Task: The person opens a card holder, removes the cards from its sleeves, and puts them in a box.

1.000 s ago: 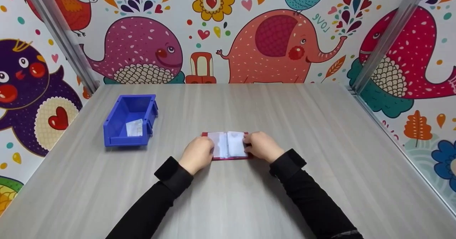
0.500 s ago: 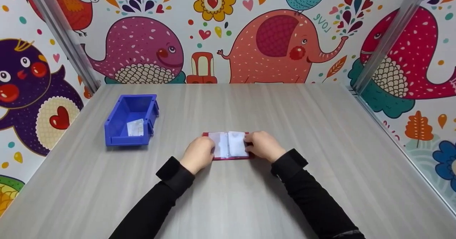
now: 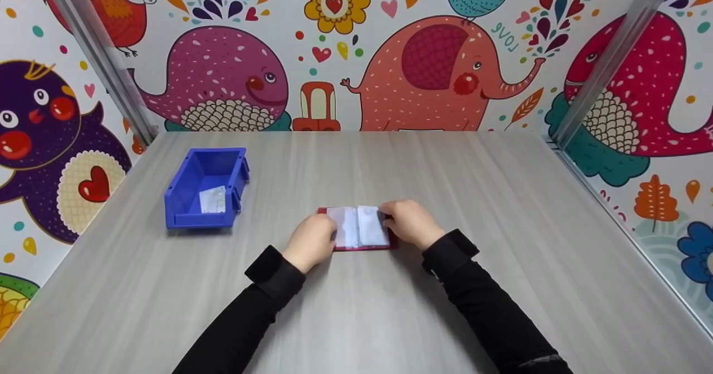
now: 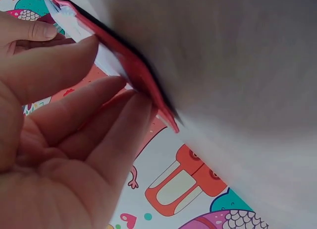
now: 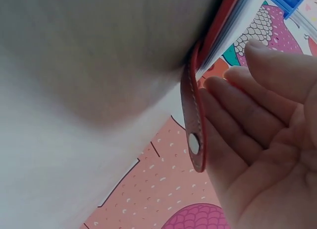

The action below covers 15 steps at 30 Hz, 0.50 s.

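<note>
A small red card holder (image 3: 322, 210) lies open on the table in the head view, its clear sleeves (image 3: 345, 228) and whitish pages spread. My left hand (image 3: 309, 242) is at its left side; in the left wrist view its fingertips (image 4: 143, 97) touch the inside of the red cover (image 4: 133, 65), with the thumb beside them. My right hand (image 3: 413, 223) is at the right edge of the pages. In the right wrist view its fingers are extended beside the stack and the strap (image 5: 192, 120) with a metal snap, the thumb standing apart.
A blue bin (image 3: 207, 221) stands at the left of the table, with a whitish packet or card (image 3: 213, 200) inside. Walls printed with cartoon animals border the table (image 3: 356, 318) at the back and sides.
My right hand has shifted slightly away from me along the right edge of the card holder. My left hand and the card holder look unmoved; the view has drifted slightly.
</note>
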### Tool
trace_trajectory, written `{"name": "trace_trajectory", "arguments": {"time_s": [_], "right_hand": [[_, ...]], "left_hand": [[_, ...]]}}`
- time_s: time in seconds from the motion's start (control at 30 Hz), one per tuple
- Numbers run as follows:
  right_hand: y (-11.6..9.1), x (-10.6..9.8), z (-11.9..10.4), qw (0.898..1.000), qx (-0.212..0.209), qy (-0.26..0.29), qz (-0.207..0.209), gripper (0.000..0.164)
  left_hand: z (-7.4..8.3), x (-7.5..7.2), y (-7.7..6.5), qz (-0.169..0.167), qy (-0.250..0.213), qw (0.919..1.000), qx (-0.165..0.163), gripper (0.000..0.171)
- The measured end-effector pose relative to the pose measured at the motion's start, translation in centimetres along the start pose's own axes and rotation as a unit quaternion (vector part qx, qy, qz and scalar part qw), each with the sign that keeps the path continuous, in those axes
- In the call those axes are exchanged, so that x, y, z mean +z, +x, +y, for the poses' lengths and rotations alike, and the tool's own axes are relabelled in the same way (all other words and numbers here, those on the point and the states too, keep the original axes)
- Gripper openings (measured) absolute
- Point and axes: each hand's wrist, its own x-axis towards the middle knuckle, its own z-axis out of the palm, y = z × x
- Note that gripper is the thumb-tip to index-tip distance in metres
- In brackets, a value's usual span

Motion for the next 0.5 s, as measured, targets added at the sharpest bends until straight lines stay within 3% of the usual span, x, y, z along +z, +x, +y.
{"name": "trace_trajectory", "arguments": {"time_s": [0.3, 0.5], "right_hand": [[0.3, 0.07, 0.15, 1.0, -0.008, -0.021, -0.017, 0.008], [0.17, -0.04, 0.03, 0.999, -0.005, -0.031, -0.03, 0.016]], "left_hand": [[-0.02, -0.04, 0.0, 0.002, -0.002, 1.0, 0.005, 0.028], [-0.03, 0.03, 0.03, 0.0, 0.004, 1.0, 0.003, 0.027]]}}
